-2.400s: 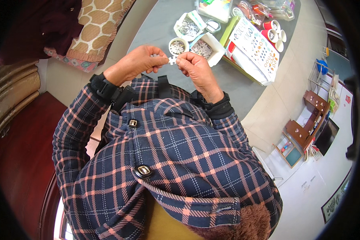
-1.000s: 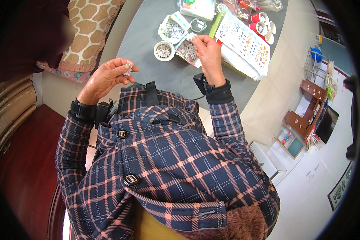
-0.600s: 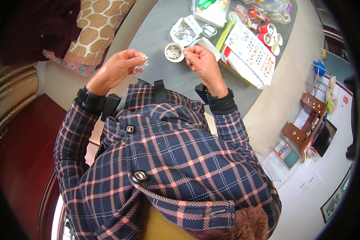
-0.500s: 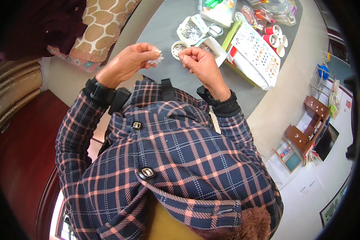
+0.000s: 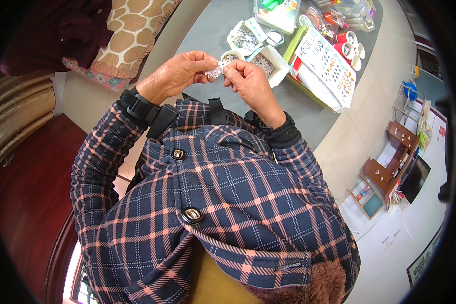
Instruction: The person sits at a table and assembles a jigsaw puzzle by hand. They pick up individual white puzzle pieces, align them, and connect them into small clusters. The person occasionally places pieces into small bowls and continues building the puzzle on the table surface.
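Over the near edge of the grey table, my left hand (image 5: 180, 75) is closed on a small whitish cluster (image 5: 214, 73) that looks like strung beads. My right hand (image 5: 252, 85) pinches at the right end of this cluster, thumb against forefinger; whatever lies between those fingertips is too small to make out. Just beyond the fingers stands a small round cup (image 5: 231, 54) of tiny pieces, partly covered by my right hand. Behind it is a white paper box (image 5: 246, 38) with pale bits, and to its right another white box (image 5: 264, 63) with darker bits.
The grey table (image 5: 309, 124) also holds a sheet of coloured shapes (image 5: 325, 66) on a green-edged box, red and white cups (image 5: 344, 49), a clear bin (image 5: 278, 15) with green items, and plastic packets (image 5: 334, 19). A patterned cushion (image 5: 124, 38) lies at the left.
My left hand has moved right with the beaded cluster, and my right hand has shifted slightly left. Both sets of fingertips now meet at the cluster.
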{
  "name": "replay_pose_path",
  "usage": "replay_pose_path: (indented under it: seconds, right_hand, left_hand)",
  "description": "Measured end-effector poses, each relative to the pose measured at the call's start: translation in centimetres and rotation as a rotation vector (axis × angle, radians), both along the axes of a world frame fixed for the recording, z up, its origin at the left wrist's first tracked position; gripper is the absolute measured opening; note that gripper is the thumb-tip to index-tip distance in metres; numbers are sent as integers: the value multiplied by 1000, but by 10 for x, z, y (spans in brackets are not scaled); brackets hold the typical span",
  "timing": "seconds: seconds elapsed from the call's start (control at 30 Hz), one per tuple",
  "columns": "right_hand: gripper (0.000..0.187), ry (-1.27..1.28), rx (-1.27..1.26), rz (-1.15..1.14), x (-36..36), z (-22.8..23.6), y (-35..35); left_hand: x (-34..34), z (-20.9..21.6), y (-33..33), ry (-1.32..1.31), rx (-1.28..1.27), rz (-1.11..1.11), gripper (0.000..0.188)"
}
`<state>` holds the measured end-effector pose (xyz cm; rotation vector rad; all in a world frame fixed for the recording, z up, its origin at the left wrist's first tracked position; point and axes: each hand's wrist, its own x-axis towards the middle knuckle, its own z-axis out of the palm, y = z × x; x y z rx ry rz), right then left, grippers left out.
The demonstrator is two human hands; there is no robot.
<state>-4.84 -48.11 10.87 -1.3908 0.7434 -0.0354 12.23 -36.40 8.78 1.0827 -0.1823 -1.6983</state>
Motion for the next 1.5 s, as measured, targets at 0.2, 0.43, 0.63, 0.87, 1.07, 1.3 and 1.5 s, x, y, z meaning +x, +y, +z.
replay_pose_path:
  seconds: [0.2,0.43,0.63,0.87,1.07,1.3,1.5]
  right_hand:
    - [11,-54,-108,-126,1,-5,3]
    - [13,-24,126,-247,-5,-2,-5]
    - [15,-20,128,-256,-11,-5,-11]
    - [12,-9,93,-285,-20,-14,-16]
    - [11,-3,100,-321,-28,-19,-20]
    - [13,14,102,-369,-37,-22,-24]
    - [13,50,98,-399,-48,-24,-29]
  left_hand:
    - [-1,-5,2,27,34,52,16]
    - [-1,-8,3,32,15,32,15]
    - [-1,-9,6,37,40,48,14]
    - [1,-15,10,27,55,52,13]
    - [2,-17,13,29,74,59,13]
    - [4,-20,15,36,66,46,18]
    - [2,-22,16,80,62,66,15]
